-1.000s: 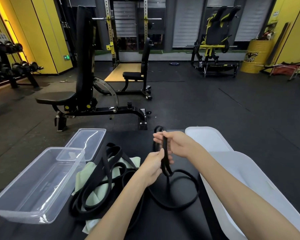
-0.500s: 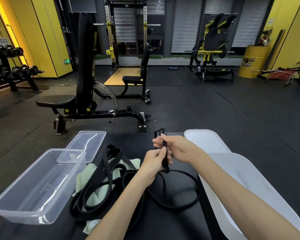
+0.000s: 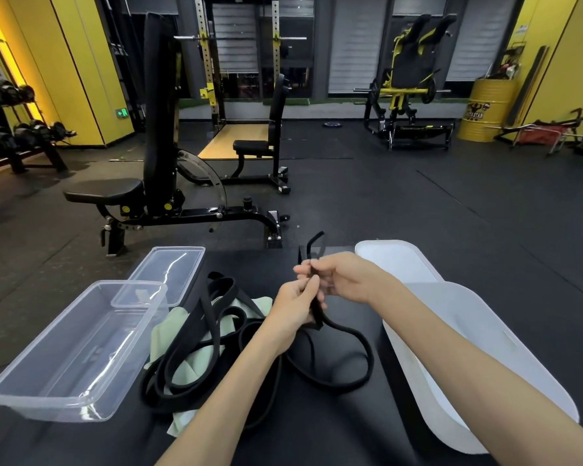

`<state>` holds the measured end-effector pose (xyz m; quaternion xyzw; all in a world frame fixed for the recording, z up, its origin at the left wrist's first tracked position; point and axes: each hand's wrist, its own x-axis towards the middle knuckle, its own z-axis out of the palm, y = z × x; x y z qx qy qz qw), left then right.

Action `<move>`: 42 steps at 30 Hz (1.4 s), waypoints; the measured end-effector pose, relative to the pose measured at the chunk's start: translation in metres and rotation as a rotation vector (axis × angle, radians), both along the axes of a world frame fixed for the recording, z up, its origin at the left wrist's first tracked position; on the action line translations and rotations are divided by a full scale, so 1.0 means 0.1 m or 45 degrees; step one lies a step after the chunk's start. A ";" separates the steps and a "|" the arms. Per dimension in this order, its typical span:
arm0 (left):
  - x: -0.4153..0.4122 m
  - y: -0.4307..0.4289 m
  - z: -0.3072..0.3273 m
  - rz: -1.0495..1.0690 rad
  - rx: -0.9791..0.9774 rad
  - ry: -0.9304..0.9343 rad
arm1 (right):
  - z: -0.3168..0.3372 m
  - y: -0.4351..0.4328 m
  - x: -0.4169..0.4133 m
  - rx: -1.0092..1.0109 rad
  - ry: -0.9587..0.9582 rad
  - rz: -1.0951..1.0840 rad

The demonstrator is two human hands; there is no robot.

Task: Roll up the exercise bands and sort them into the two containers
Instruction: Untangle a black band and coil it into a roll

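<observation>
Black band (image 3: pixel 370 361), pinched by left hand (image 3: pixel 293 307) and right hand (image 3: pixel 344 277), may spring loose toward six o'clock if either grip slackens.

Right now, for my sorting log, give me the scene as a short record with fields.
left hand: pinches the black band
right hand: pinches the same band higher up; its folded end sticks up
band's loop: lies on the black mat
loose black bands: piled unrolled over a light green band
clear container: left, empty; clear lid behind it
white container: right, no band visible inside; white lid behind it
</observation>
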<state>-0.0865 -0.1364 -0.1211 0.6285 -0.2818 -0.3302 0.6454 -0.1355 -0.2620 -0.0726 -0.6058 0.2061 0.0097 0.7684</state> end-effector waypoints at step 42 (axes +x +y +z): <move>-0.58 0.38 0.01 -0.042 -0.269 0.318 | 0.02 0.51 -0.48 -0.060 0.014 -0.054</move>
